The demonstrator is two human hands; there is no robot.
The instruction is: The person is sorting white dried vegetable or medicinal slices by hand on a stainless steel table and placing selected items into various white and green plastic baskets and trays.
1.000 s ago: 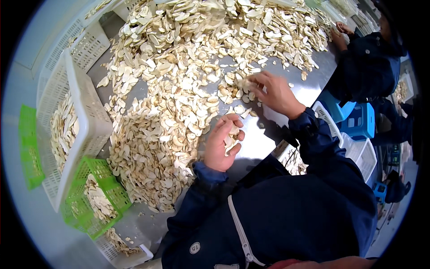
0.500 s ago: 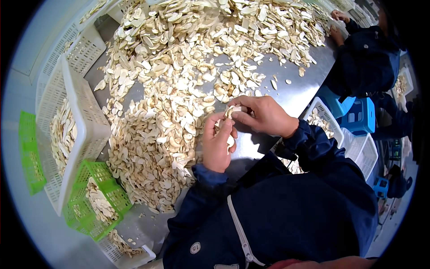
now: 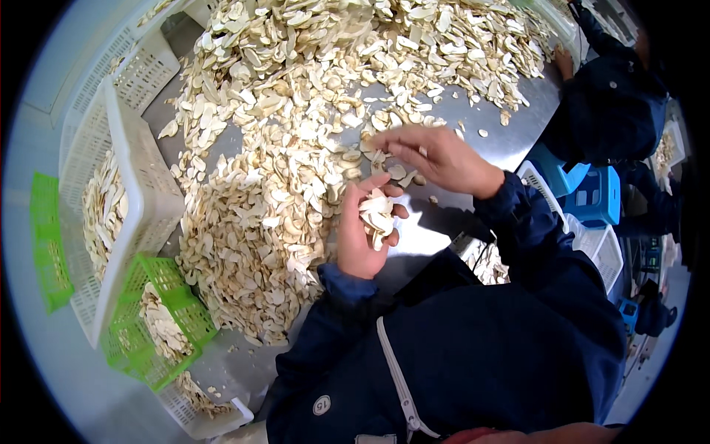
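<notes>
Pale, thin slices with brownish edges, which look like dried mushroom slices [image 3: 255, 251], lie in a big heap on the metal table. My left hand [image 3: 362, 240] is cupped palm up at the near right side of the heap, its fingers curled round several mushroom slices [image 3: 377, 214]. Just beyond it, my right hand [image 3: 440, 159] is palm down over the heap's right edge. Its fingers stretch leftward, slightly blurred, and the thumb is apart from them. A few loose slices [image 3: 399, 172] lie under and beside these fingers; whether they touch is hard to tell.
At left stand a white perforated basket [image 3: 151, 203] and a green basket [image 3: 177, 288], both holding slices. A white basket [image 3: 214, 423] is at the lower left. Blue stools [image 3: 597, 194] and a white crate [image 3: 603, 255] are on the right. Another person's hand [image 3: 563, 63] rests near the far table edge.
My hands were together, fingers pinching at a slice; now they are apart. My right hand has moved over the loose slices, and my left hand has turned its palm up, showing the slices in it.
</notes>
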